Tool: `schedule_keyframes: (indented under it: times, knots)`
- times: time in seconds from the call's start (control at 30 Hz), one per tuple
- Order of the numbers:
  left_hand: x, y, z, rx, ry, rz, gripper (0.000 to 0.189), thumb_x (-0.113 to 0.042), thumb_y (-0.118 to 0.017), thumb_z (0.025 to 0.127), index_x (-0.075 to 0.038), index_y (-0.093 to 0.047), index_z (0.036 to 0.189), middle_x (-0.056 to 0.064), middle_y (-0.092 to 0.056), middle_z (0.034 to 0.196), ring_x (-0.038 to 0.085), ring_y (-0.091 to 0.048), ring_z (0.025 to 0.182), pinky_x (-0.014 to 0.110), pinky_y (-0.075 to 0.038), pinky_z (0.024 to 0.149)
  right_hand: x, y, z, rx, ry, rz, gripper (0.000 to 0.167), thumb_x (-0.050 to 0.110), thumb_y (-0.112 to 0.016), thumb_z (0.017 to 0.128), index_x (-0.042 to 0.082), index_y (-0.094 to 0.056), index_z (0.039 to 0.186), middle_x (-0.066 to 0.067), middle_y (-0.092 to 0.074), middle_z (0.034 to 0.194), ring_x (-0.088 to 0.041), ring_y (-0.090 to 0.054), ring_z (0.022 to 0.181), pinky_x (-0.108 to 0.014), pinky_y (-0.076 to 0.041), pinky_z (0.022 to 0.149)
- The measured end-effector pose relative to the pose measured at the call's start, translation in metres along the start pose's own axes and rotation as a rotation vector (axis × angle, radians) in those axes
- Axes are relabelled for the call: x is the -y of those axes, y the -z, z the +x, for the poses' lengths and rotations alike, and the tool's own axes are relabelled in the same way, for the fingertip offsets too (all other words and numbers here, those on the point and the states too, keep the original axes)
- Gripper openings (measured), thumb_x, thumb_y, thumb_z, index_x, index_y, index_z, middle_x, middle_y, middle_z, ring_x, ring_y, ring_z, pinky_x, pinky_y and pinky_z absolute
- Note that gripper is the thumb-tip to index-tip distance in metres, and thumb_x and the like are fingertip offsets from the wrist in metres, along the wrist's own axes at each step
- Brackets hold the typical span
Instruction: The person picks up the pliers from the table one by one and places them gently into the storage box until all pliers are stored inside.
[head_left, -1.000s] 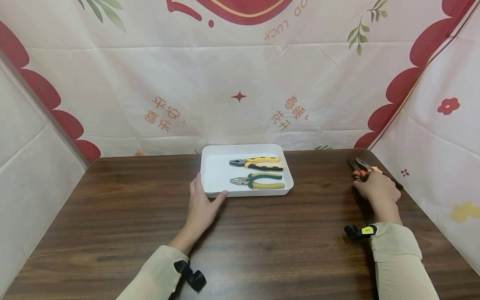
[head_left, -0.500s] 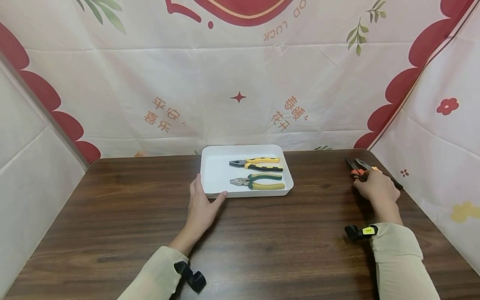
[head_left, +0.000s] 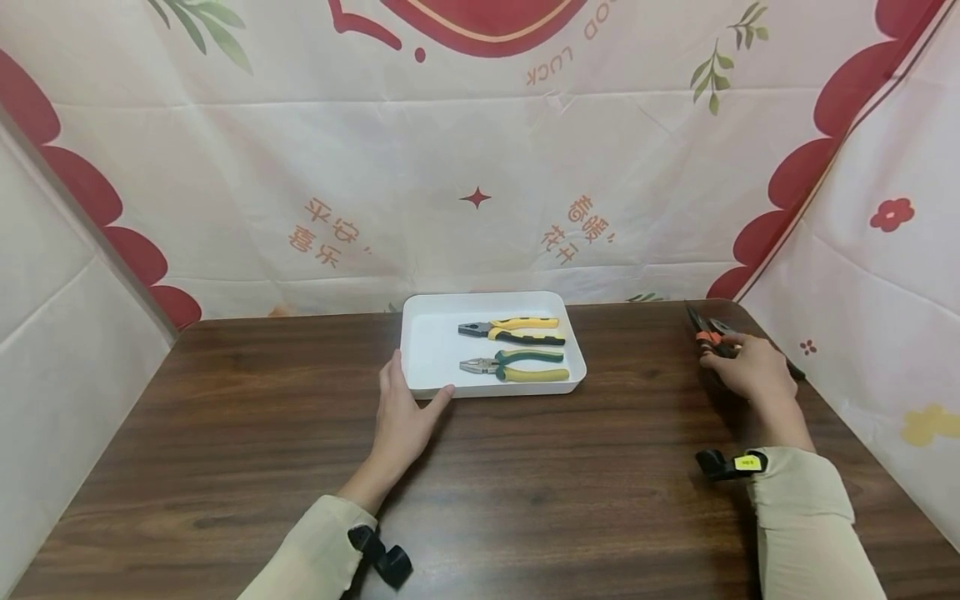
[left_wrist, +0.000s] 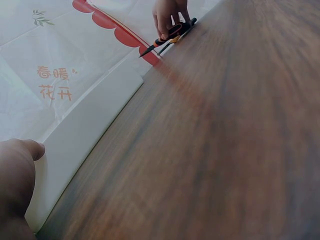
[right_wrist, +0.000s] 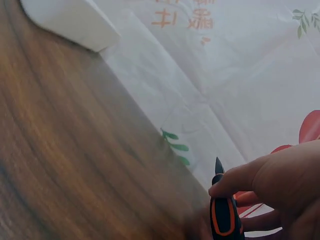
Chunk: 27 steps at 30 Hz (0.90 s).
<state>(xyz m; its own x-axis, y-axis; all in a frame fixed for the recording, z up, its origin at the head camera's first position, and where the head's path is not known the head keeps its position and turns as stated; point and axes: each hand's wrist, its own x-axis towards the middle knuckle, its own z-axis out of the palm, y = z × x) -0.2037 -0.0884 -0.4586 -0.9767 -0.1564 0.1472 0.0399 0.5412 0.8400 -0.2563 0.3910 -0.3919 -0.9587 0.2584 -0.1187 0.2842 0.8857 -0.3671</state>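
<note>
Orange pliers (right_wrist: 223,212) pinched in right hand (head_left: 757,371), far-right desk (head_left: 525,500) corner; second pair (head_left: 719,326) super close, could get snagged. Left hand (head_left: 402,421) spread, near-left tray (head_left: 432,350) corner.

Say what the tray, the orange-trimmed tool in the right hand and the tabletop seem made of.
White tray: probably plastic, smooth with rounded corners. Orange-trimmed tool: tapering grey tip, likely metal; black-and-orange grip suggests rubber or plastic. Tabletop: wood or laminate, brown grain, soft sheen.

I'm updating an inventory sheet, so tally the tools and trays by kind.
Plier-type tools: 4 (yellow-and-black pair, green-and-yellow pair, orange-and-black tool in the right hand, partly hidden tool beside it)
White tray: 1
Total: 5
</note>
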Motion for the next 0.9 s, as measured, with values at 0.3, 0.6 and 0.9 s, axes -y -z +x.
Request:
schedule_keyframes:
  times: [0.3,0.6,0.9]
  knots:
    - [0.001,-0.001,0.000,-0.002,0.010,-0.003,0.106,-0.047,-0.074,0.088,-0.003,-0.012,0.161,0.021,-0.024,0.161,0.039,-0.039,0.145,0.054,-0.038,0.117,0.013,0.008,-0.005,-0.056,0.125,0.132,0.072,0.038,-0.058,0.099,-0.007,-0.037,0.151,-0.044,-0.048,0.137,-0.055,-0.054,0.116,-0.050,-0.049,0.073]
    - [0.002,0.000,0.000,0.001,0.011,-0.004,0.106,-0.047,-0.074,0.088,-0.002,-0.012,0.161,0.022,-0.023,0.162,0.039,-0.038,0.145,0.055,-0.037,0.117,0.023,0.013,-0.008,-0.102,0.214,0.181,0.066,0.035,-0.062,0.099,-0.005,-0.044,0.148,-0.044,-0.053,0.132,-0.054,-0.059,0.113,-0.026,-0.046,0.062]
    - [0.002,-0.001,0.000,0.000,0.012,0.001,0.106,-0.047,-0.074,0.088,-0.002,-0.012,0.161,0.021,-0.023,0.161,0.039,-0.039,0.145,0.055,-0.038,0.116,0.038,0.020,-0.016,-0.136,0.259,0.230,0.069,0.034,-0.063,0.099,0.000,-0.039,0.153,-0.040,-0.054,0.134,-0.054,-0.055,0.120,-0.022,-0.045,0.064]
